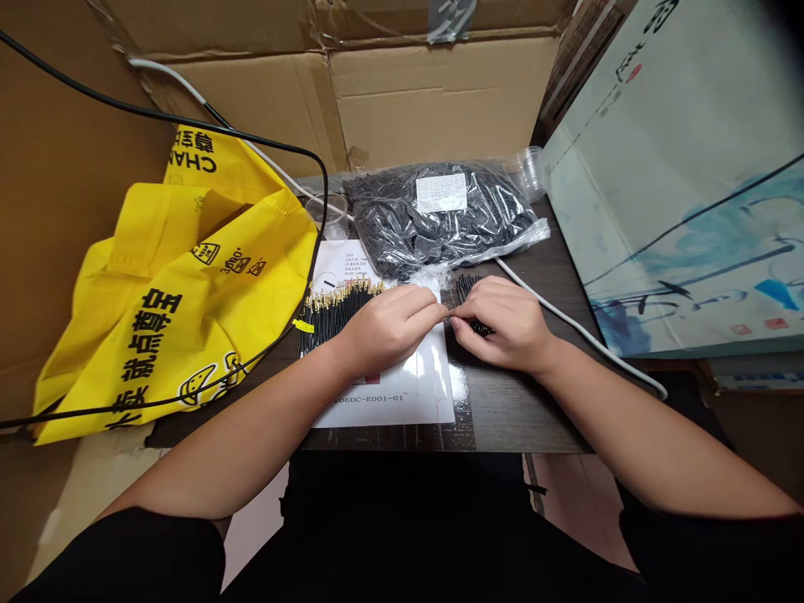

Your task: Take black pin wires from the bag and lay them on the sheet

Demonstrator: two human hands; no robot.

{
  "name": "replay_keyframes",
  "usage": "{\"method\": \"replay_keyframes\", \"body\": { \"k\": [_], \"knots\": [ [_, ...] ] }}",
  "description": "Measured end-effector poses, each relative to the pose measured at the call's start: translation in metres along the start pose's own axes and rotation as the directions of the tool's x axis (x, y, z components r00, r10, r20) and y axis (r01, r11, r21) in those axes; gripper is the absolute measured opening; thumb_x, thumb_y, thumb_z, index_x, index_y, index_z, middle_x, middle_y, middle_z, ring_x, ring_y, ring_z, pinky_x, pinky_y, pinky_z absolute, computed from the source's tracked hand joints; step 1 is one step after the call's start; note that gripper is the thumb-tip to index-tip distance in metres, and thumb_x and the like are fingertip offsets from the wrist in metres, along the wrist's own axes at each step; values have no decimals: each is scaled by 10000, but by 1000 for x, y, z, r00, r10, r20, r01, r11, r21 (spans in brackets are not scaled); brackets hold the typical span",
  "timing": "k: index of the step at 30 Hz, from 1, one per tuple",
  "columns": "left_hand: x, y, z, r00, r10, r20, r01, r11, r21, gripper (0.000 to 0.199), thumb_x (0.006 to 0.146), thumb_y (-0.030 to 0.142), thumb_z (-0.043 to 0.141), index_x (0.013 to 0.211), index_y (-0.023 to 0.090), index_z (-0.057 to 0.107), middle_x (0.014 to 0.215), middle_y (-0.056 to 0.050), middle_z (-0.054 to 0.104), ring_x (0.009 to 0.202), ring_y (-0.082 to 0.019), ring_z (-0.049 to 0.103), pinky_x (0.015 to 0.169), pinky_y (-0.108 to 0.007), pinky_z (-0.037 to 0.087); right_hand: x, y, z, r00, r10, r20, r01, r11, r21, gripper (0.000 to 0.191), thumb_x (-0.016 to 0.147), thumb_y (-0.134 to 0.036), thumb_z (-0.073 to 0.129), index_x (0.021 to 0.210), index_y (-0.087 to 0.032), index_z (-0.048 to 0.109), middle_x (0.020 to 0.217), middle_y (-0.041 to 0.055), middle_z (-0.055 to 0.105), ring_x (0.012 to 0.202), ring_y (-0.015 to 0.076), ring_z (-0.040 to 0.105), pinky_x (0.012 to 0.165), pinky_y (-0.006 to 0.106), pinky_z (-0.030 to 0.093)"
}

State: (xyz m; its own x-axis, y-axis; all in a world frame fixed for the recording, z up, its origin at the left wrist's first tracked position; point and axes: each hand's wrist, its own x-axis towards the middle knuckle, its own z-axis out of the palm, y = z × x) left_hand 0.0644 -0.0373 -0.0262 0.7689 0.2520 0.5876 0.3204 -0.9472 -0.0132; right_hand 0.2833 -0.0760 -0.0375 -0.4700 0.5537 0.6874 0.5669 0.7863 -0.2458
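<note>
Closely, left hand (390,325) faces right hand (504,322) — well inside tabletop's front edge (502,445).

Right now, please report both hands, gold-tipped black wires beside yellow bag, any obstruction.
Left hand, right hand: pinched close together, contents unclear. Wires partly hidden by left hand.

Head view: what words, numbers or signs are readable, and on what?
"就点尊宝", sideways on the yellow bag
"CHA", upside down, same bag, incomplete
"206DC-E001-01" on the white paper, its start partly covered
Too small or blurred: the paper's upper lines, the clear bag's label, the yellow bag's other prints, the painted panel's characters.
</note>
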Motion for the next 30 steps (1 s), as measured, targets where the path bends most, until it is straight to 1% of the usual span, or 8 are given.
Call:
{"method": "replay_keyframes", "body": {
  "k": [9, 12, 14, 16, 19, 21, 25, 30],
  "knots": [
    [-1, 1, 0, 1000, -31, -4, 31, 1000, -3, 148, 966, 233, 511, 938, 167, 641, 795, -45, 636, 742, -143, 576, 667, -279, 454, 2, -3, -4, 1000, 14, 1, -14, 999, -49, 52, 823, -220, 674, 862, -197, 649, 677, 7, 634, 622, 154, 532, 638, 334, 440],
    [-1, 3, -1, 999, -52, -12, 52, 997, -55, 124, 943, 251, 555, 943, 169, 648, 806, -37, 639, 742, -142, 571, 674, -280, 455, 1, -4, -8, 994, 91, -60, -91, 996, 6, 206, 855, -330, 652, 997, -183, 679, 691, 18, 648, 642, 171, 573, 675, 360, 454],
    [0, 5, -2, 998, -68, -4, 67, 992, -109, 128, 936, 271, 573, 921, 169, 650, 807, -32, 637, 738, -137, 566, 678, -278, 456, 0, -4, -9, 963, 209, -168, -193, 975, 106, 344, 916, -403, 559, 1156, -177, 659, 754, 37, 668, 695, 189, 618, 724, 384, 479],
    [0, 7, -3, 997, -75, 11, 76, 984, -160, 143, 938, 283, 574, 895, 170, 649, 802, -28, 633, 733, -130, 561, 679, -273, 455, -1, -3, -7, 891, 338, -302, -283, 935, 212, 388, 977, -420, 444, 1218, -190, 642, 809, 49, 668, 733, 191, 641, 739, 388, 490],
    [3, 10, -3, 993, -114, 10, 113, 961, -251, 148, 937, 279, 584, 871, 163, 647, 785, -24, 630, 735, -125, 552, 693, -271, 452, 1, 0, -3, 771, 461, -440, -347, 883, 317, 382, 1021, -398, 365, 1135, -206, 675, 785, 37, 642, 717, 164, 630, 715, 359, 484],
    [5, 12, -3, 984, -180, -4, 170, 932, -319, 152, 929, 280, 605, 844, 160, 644, 774, -19, 633, 736, -124, 540, 713, -281, 446, 3, 1, 0, 724, 505, -470, -375, 860, 346, 379, 1031, -390, 359, 1061, -205, 688, 750, 26, 629, 709, 151, 615, 707, 344, 475],
    [7, 12, -2, 952, -303, -39, 254, 857, -448, 148, 912, 288, 647, 828, 168, 668, 784, -13, 651, 744, -112, 549, 730, -278, 446, 3, 0, 1, 690, 562, -455, -446, 826, 344, 372, 1028, -402, 381, 944, -201, 682, 749, 24, 626, 718, 151, 604, 715, 349, 471],
    [6, 13, -1, 960, -276, -45, 204, 802, -561, 132, 886, 293, 687, 877, 161, 698, 795, -20, 680, 751, -98, 593, 721, -247, 490, 1, -2, 0, 715, 563, -415, -463, 826, 323, 372, 1019, -369, 403, 798, -203, 651, 715, 25, 613, 704, 155, 574, 705, 355, 452]
  ]
}}
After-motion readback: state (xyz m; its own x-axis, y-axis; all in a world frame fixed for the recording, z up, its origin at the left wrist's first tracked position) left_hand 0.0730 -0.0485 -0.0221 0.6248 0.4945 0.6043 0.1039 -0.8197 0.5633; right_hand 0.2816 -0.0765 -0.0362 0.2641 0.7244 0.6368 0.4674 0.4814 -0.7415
